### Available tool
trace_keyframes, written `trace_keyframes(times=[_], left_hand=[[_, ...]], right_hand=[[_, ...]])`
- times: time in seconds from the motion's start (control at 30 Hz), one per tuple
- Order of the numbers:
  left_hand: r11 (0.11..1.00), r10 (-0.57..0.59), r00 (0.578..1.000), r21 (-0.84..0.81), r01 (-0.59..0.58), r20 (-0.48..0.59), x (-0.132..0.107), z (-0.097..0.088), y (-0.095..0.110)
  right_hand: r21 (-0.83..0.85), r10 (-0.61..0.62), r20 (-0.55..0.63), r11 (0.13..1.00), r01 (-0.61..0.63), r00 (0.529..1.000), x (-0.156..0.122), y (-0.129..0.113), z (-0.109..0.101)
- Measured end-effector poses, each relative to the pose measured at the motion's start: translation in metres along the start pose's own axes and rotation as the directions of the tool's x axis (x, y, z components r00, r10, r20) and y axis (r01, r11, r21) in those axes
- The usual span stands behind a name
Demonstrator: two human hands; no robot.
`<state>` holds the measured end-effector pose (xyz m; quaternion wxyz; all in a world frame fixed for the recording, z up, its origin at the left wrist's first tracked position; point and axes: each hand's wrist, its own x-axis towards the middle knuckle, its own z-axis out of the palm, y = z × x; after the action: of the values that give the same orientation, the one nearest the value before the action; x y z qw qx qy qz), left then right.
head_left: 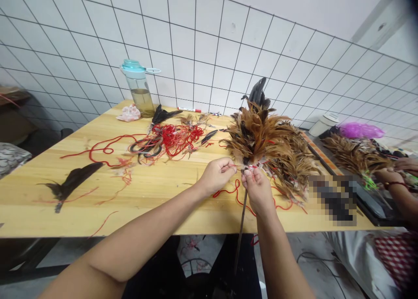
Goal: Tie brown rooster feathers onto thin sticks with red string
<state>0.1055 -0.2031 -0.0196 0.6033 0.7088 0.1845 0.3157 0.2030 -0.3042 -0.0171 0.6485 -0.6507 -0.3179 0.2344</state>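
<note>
A feather duster (253,133) with brown and black feathers stands on a thin dark stick (241,229) that slants down past the table edge. My right hand (256,186) is closed round the top of the stick, just under the feather bases. My left hand (217,175) is to its left, fingers pinched on a red string (237,165) that runs to the binding at the feathers. More red string (237,186) loops loosely on the table below. Close on the right lies a pile of brown feathers (292,159), partly behind the duster.
On the wooden table (170,194) lie a red string tangle (176,138), black-handled scissors (145,149) and a dark feather bunch (73,181). A water bottle (140,92) stands at the back. At the right, another person's hand (388,177) is beside more feathers (352,153).
</note>
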Motion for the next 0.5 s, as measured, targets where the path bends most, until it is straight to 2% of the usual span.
trace_keyframes(times=[0.23, 0.43, 0.5], left_hand=[[0.998, 0.009, 0.999, 0.057, -0.007, -0.047, 0.0023, 0.0011, -0.0070], [0.988, 0.078, 0.996, 0.134, -0.072, -0.038, -0.0003, -0.0036, 0.0004], [0.988, 0.105, 0.994, 0.120, -0.101, -0.020, -0.0013, -0.0048, 0.0028]], right_hand=[[0.054, 0.005, -0.008, 0.999, -0.005, 1.000, -0.0013, -0.0018, -0.0016], [0.061, 0.010, -0.061, 0.998, -0.006, 0.998, -0.0041, 0.0001, -0.0023], [0.018, 0.000, -0.043, 1.000, 0.001, 0.999, -0.0037, 0.0041, -0.0043]])
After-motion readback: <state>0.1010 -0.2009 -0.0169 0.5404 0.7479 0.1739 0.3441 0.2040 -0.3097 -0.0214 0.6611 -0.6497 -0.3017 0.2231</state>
